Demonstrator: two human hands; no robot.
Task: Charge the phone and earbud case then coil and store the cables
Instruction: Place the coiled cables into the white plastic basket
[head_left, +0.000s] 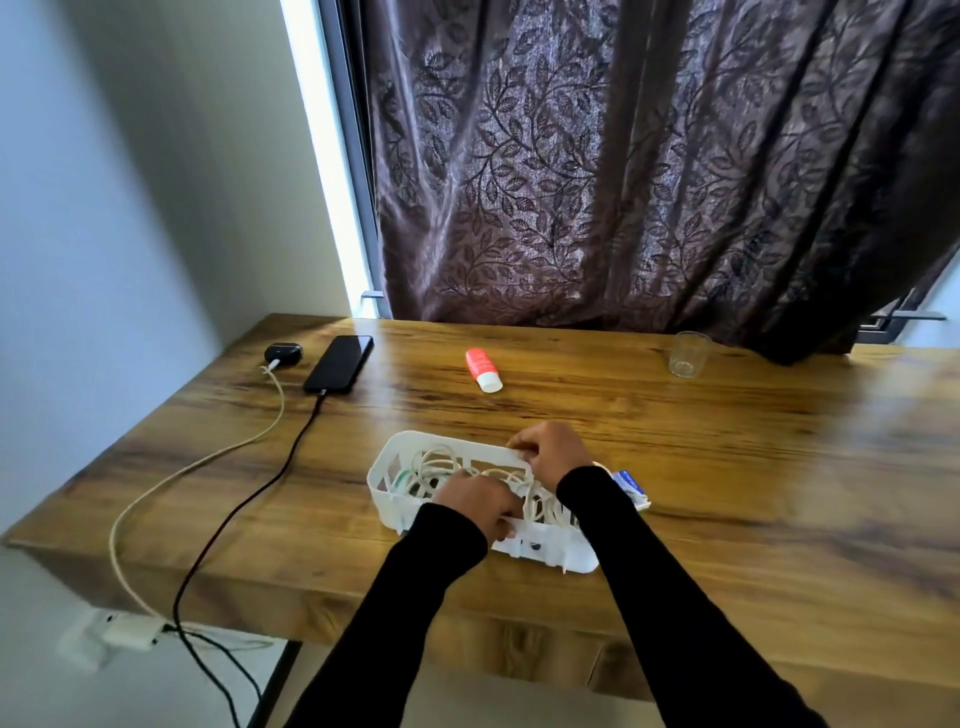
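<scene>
A black phone lies at the table's back left with a black cable plugged into its near end. Left of it sits a dark earbud case with a white cable plugged in. Both cables run off the table's left front edge toward a white power strip on the floor. A white slotted basket at the front middle holds several coiled white cables. My left hand grips the basket's near rim. My right hand grips its far rim.
An orange and white tube lies at the table's back middle. A clear glass stands at the back right by the dark leaf-patterned curtain. A small blue and white packet lies just right of the basket.
</scene>
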